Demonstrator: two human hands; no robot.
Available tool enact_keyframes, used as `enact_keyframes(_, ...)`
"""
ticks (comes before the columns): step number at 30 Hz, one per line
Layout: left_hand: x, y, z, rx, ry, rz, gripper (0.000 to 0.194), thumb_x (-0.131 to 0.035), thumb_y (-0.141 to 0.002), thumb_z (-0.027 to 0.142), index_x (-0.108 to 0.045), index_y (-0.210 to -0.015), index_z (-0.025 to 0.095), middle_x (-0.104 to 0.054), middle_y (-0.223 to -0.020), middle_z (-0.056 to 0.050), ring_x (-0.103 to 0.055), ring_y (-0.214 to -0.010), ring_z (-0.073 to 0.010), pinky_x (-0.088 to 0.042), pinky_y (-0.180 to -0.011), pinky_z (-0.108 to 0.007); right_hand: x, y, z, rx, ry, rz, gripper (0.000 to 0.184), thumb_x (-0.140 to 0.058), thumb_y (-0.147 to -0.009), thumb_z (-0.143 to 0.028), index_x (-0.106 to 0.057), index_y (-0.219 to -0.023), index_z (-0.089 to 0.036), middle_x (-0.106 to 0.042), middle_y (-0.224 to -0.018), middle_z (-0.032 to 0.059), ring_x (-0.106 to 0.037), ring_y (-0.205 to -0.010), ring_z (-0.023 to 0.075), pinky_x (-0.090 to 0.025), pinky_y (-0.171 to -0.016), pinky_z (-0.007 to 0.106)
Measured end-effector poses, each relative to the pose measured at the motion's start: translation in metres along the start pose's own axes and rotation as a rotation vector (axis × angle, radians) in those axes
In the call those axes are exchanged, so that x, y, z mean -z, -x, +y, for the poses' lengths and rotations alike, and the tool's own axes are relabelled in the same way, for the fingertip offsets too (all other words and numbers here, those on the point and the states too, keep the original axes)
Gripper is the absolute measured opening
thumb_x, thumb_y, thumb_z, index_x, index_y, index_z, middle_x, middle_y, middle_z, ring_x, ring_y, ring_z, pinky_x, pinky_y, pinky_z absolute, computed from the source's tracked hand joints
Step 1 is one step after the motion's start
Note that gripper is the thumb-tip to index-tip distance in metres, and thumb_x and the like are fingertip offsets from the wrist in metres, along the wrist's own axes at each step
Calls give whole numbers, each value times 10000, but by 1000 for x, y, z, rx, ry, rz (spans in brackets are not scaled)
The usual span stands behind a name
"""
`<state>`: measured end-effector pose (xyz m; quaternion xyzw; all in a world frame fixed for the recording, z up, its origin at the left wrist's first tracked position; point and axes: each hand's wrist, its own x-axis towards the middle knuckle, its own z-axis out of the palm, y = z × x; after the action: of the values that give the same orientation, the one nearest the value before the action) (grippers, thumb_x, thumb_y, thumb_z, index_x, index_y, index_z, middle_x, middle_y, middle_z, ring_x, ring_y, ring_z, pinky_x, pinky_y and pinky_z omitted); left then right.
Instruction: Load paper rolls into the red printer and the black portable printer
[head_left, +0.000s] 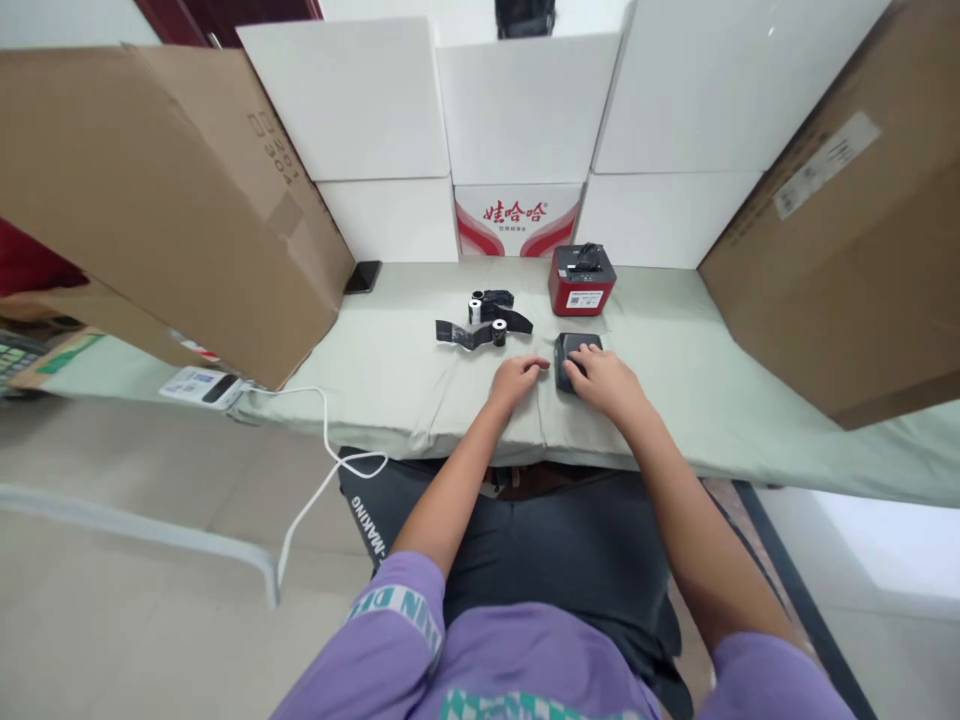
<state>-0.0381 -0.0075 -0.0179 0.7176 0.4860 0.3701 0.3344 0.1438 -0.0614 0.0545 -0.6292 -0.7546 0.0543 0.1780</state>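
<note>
A small black box-shaped device (562, 378) lies on the cloth-covered table in front of me. My right hand (604, 380) rests on its top and right side, with the fingers spread and the thumb across the top; the palm side is hidden. Just left of the device, my left hand (517, 378) lies on the cloth, its fingers stretched toward the device with a small gap between. Beyond my left hand are small rolls with white cores (499, 334) and a curled black strip (459, 334). Behind the device stands a red and black box-shaped unit (576, 290) with a dark cable on top.
White cartons (521, 110) form a wall at the back. Large brown cardboard boxes flank the table, one left (225, 220) and one right (847, 240). A phone (363, 277) lies at the back left. A white power strip (201, 387) and its cord (327, 440) sit along the front-left edge.
</note>
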Motion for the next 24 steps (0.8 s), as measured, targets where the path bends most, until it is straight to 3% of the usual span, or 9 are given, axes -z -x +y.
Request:
enact_keyframes(3, 0, -1, 0, 7, 28, 14, 344, -510, -892, 139, -817, -1027, 219, -809, -1080, -21, -727, -1063, -187, -528, -978, -269, -19, 16, 11, -63, -218, 180, 520, -488, -962, -450, -602, -1369, -146, -614, -1423, 197, -531, -1354, 346, -383, -1156, 545)
enact_keyframes(5, -1, -2, 0, 15, 41, 32, 345, -507, -891, 145, -815, -1027, 220, -809, -1079, -21, -729, -1051, -188, -533, -973, -276, -37, 29, 13, -226, -328, 407, 680, -505, -933, -520, -482, -1464, -96, -554, -1465, 242, -490, -1386, 361, -375, -1164, 557)
enact_keyframes(7, -1, -2, -1, 22, 47, 42, 344, -506, -889, 154, -816, -1022, 220, -810, -1070, -23, -730, -1036, -193, -539, -971, -288, -55, 38, 8, -380, -412, 523, 775, -490, -921, -559, -400, -1505, -57, -513, -1479, 279, -474, -1392, 376, -372, -1163, 572)
enact_keyframes(12, 0, -2, 2, 45, 44, 44, 350, -501, -891, 157, -816, -1027, 224, -810, -1070, -23, -730, -1041, -190, -544, -977, -290, -83, 33, -11, -437, -406, 486, 1015, -660, -783, -640, -312, -1519, -33, -413, -1504, 318, -380, -1436, 428, -327, -1193, 579)
enact_keyframes(16, 1, -1, 5, 53, 45, 41, 349, -497, -902, 156, -814, -1033, 225, -809, -1083, -19, -730, -1052, -185, -540, -986, -281, -87, 19, -9, -423, -322, 499, 973, -697, -754, -562, -304, -1496, -71, -423, -1418, 291, -388, -1375, 440, -339, -1155, 618)
enact_keyframes(19, 1, 1, 8, 65, 44, 37, 341, -505, -906, 162, -816, -1029, 227, -808, -1087, -21, -729, -1046, -189, -539, -977, -280, -80, 15, 8, -398, -313, 491, 959, -700, -740, -474, -296, -1511, -70, -413, -1374, 254, -407, -1335, 413, -355, -1157, 577)
enact_keyframes(24, 2, 3, 12, 84, 4, 30, 323, -529, -895, 164, -821, -1003, 248, -811, -1074, -6, -727, -1026, -192, -531, -972, -280, -59, 9, 57, -395, -253, 502, 1022, -697, -726, -473, -244, -1551, -72, -357, -1401, 239, -385, -1349, 399, -357, -1168, 547)
